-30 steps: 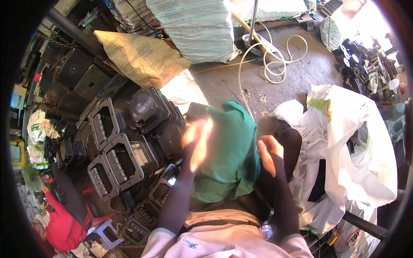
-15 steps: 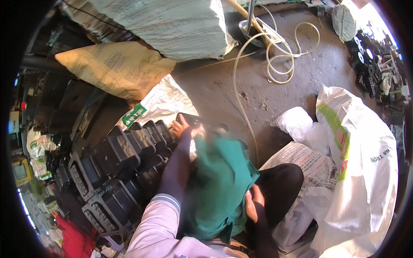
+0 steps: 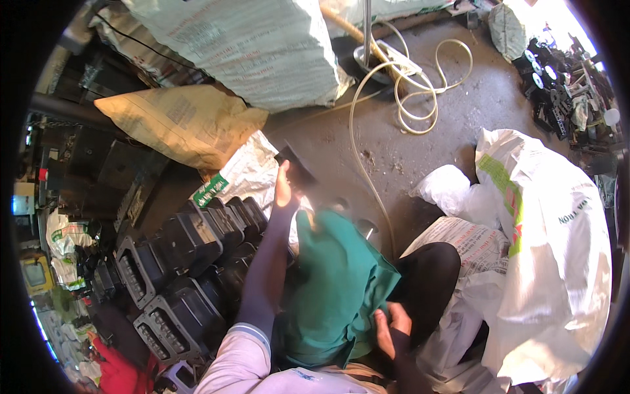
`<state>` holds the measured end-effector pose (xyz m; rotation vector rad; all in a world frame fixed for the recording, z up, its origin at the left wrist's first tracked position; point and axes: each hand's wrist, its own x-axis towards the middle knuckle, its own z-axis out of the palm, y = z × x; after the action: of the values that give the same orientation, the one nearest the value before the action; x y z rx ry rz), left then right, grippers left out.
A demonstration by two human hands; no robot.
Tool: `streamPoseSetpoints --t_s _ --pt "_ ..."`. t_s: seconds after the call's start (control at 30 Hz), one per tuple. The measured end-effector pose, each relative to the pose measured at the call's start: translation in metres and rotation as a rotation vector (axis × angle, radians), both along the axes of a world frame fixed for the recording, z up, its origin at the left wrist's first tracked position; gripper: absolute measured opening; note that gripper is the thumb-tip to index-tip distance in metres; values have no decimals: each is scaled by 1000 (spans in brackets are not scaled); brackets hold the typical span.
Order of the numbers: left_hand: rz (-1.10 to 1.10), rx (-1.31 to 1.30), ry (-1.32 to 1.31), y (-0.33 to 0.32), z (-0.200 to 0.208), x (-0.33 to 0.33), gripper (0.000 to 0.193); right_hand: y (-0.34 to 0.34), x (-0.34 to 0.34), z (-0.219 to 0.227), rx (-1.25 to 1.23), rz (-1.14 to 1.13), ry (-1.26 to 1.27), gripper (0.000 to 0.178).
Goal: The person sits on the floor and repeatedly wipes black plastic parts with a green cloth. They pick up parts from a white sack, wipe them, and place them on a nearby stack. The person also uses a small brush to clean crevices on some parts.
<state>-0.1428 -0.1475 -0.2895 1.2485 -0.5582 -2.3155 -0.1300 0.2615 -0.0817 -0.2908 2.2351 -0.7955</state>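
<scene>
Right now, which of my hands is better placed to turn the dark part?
Left hand, probably: it seems to grip the dark part, while the right hand is lower, by the green cloth.

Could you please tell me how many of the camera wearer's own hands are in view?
2: the left hand holding a dark piece, and the right hand at the green cloth's lower right edge.
</scene>
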Motion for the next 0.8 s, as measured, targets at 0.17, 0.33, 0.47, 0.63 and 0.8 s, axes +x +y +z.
streamPoseSetpoints --t_s 0.17,0.33,0.47,0.63,0.8 --pt "-60 -116 638 8 134 -26 59 -2 9 56 -590 253 219 21" --pt "-36 -167 825 28 202 -36 63 -21 34 91 -833 819 54 26" --pt "11 -357 656 55 194 -22 56 -7 24 60 -747 357 105 22" --pt "-105 -430 746 75 177 -12 52 -13 15 -42 121 372 303 46" --pt "-238 -422 827 79 190 -6 49 -33 33 -114 336 278 124 52"
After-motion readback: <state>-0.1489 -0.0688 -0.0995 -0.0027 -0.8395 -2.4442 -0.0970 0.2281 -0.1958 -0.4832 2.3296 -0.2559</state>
